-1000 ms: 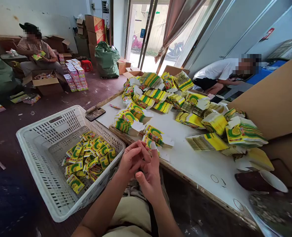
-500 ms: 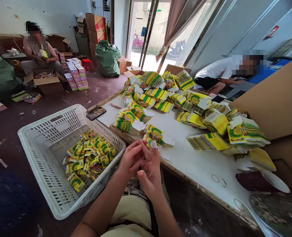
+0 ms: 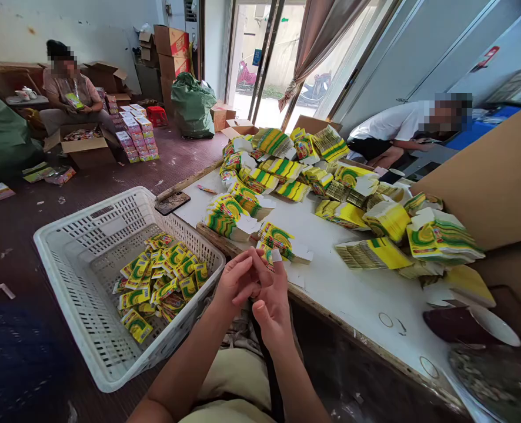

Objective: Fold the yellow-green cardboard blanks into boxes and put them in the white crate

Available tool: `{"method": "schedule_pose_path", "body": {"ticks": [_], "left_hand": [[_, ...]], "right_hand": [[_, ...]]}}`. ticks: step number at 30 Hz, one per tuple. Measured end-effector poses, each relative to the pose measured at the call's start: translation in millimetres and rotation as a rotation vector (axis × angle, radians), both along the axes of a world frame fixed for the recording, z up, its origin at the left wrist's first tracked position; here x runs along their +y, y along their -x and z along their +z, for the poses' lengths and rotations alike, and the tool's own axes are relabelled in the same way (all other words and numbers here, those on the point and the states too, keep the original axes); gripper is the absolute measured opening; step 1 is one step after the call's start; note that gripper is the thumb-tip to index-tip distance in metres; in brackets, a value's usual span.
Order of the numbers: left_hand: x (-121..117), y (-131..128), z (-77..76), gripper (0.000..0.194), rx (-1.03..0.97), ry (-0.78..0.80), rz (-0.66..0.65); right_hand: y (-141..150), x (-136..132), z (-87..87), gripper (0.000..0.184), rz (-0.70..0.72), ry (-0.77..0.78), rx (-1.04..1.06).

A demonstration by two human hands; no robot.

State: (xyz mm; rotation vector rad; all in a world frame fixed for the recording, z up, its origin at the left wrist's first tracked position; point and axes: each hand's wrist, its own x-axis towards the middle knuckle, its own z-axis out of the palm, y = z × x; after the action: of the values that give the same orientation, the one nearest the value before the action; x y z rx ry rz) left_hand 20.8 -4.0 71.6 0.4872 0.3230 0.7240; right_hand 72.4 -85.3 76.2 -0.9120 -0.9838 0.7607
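Note:
My left hand (image 3: 236,281) and my right hand (image 3: 273,305) meet above my lap, at the table's near edge. The bent fingers of my left hand close against the fingers of my right hand; whether anything small lies between them is hidden. On my right hand the index finger points up with white tape (image 3: 277,255) round its tip, and the thumb stands apart. Just beyond lies a stack of flat yellow-green cartons (image 3: 278,238). To the left, a white plastic basket (image 3: 66,282) holds a heap of small yellow-green packs (image 3: 163,276).
More carton stacks (image 3: 287,167) cover the far side of the white table (image 3: 313,258). A phone (image 3: 172,202) lies at its left corner, a dark mug (image 3: 458,326) at the right. One person (image 3: 73,97) sits far left, another (image 3: 393,129) behind the table on the right.
My hands have barely moved; my right thumb has shifted slightly. The person at the far left has lowered the yellow-green item they hold.

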Motion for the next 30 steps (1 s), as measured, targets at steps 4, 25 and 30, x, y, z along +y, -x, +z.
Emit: {"method": "schedule_pose_path", "body": {"ticks": [4,25,30], "left_hand": [[1,-1,-3.5,0.031,-0.002,0.019,0.004],[11,-2,9.9,0.034,-0.014,-0.008,0.001],[12,-3,9.2,0.025,0.118,-0.046,0.168]], "right_hand": [[1,0,-2.8,0.082,-0.024,0.015,-0.023],[-4,13,7.2,0.083,0.003,0.007,0.097],[-2,14,1.0,0.085,0.01,0.024,0.056]]}}
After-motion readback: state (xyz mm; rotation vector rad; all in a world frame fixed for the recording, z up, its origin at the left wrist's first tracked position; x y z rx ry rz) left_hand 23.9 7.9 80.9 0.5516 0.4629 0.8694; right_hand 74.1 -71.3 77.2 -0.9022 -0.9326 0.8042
